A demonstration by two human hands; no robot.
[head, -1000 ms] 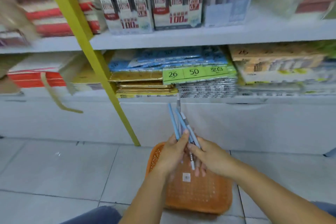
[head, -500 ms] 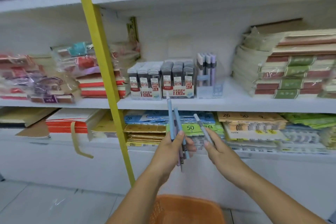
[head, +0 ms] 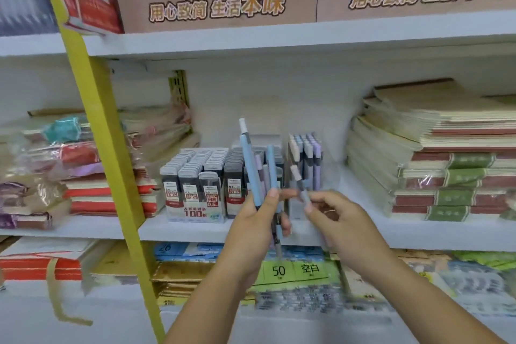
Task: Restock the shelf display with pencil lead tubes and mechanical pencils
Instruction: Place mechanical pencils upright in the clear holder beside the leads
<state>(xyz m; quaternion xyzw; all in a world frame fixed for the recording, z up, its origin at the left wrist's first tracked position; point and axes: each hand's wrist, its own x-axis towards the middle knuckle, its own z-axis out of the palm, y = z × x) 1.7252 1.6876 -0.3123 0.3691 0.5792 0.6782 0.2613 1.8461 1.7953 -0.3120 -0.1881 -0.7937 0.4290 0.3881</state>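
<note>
Our left hand (head: 257, 220) gripped a bunch of slim light-blue plastic mechanical pencils (head: 252, 173) upright before the white shelf board (head: 195, 227); our right hand (head: 335, 220) pinched one more pale-capped blue pencil (head: 296, 174). On this board stood grey boxed pencil lead tubes (head: 195, 184), beside a clear holder of pencils (head: 307, 153), near a yellow metal post (head: 106, 148)

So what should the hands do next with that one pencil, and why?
Probably slot the single pencil pinched by the right hand into the pencil display right behind it: similar pencils stand upright there, and the left hand holds the other pencils.
</note>
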